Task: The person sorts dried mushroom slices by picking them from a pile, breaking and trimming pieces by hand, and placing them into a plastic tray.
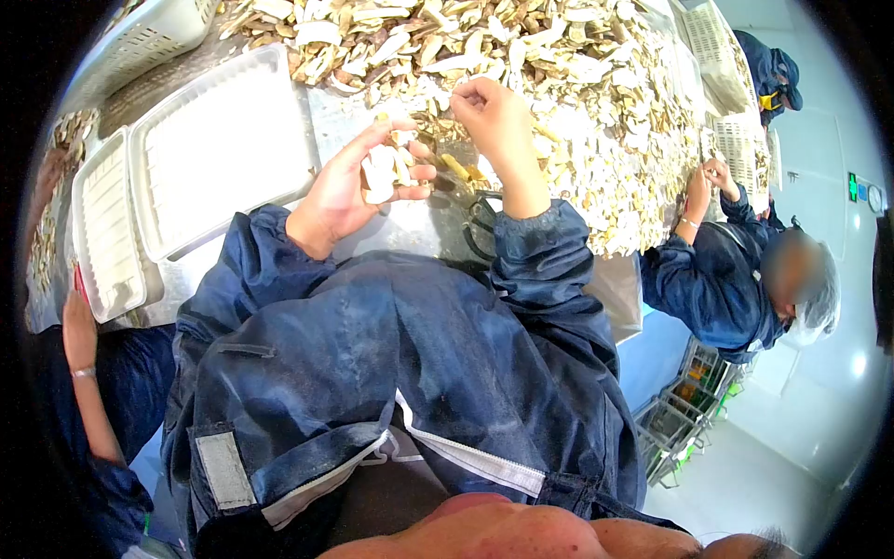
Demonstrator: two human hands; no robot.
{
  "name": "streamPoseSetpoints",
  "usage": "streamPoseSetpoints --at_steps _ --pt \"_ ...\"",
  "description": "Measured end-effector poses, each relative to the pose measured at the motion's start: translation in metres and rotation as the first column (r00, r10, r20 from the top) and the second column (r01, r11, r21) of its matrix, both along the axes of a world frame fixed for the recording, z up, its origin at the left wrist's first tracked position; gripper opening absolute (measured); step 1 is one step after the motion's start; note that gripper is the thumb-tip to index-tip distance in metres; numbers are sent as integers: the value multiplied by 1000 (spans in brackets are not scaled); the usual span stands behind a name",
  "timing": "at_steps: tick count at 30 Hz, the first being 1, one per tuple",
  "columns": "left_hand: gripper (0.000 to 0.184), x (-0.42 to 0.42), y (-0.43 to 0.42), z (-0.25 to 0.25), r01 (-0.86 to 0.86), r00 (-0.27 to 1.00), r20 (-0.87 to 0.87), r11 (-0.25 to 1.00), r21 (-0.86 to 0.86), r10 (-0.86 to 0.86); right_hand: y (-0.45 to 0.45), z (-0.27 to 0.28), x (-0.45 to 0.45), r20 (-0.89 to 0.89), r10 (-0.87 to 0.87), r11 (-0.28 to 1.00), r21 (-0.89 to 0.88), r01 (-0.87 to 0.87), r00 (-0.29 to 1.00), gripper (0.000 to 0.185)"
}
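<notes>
My left hand (340,191) is turned palm up above the metal table, its fingers curled around several pale mushroom slices (380,175). To its right and a little farther out, my right hand (498,126) is closed, with thumb and fingertips drawn together at the near edge of a wide heap of sliced mushrooms (596,102). Whatever its fingertips hold, if anything, is hidden. Below the right wrist, a dark looped object (480,225) lies by my sleeve. A few yellowish slices (454,168) rest on the table between my hands.
Two white trays, a large one (219,154) and a narrower one (107,228), stand to my left. A perforated basket (154,42) sits behind them. Co-workers are on both sides, one (717,270) at the right and another's arm (84,359) at the left. More baskets (740,144) line the far right.
</notes>
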State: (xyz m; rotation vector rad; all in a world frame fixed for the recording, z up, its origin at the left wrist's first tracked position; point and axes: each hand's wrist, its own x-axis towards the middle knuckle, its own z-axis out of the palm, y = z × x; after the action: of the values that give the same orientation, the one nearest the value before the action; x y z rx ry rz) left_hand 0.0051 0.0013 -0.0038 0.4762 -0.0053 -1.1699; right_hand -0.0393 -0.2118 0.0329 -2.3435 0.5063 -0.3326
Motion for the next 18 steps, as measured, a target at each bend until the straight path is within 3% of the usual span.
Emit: streamPoseSetpoints --at_steps 5,6,9,14,18 --pt "40 -1 -1 -3 -13 1000 2 1000 -16 14 15 -5 4 -41 12 953 -302 -24 999 26" --pt "40 -1 -2 -3 -25 1000 8 999 -32 25 16 -15 6 45 34 912 -411 -13 998 31" --pt "38 0 -3 -7 -24 1000 15 997 -73 25 17 -14 7 -81 8 897 -440 -44 997 30" --pt "35 0 -1 -6 -37 999 -14 998 -52 36 4 -9 2 -74 -20 988 -155 9 997 22" --pt "36 0 -2 -9 -40 999 33 997 -65 43 -5 -2 -3 -42 -63 986 149 69 997 17"
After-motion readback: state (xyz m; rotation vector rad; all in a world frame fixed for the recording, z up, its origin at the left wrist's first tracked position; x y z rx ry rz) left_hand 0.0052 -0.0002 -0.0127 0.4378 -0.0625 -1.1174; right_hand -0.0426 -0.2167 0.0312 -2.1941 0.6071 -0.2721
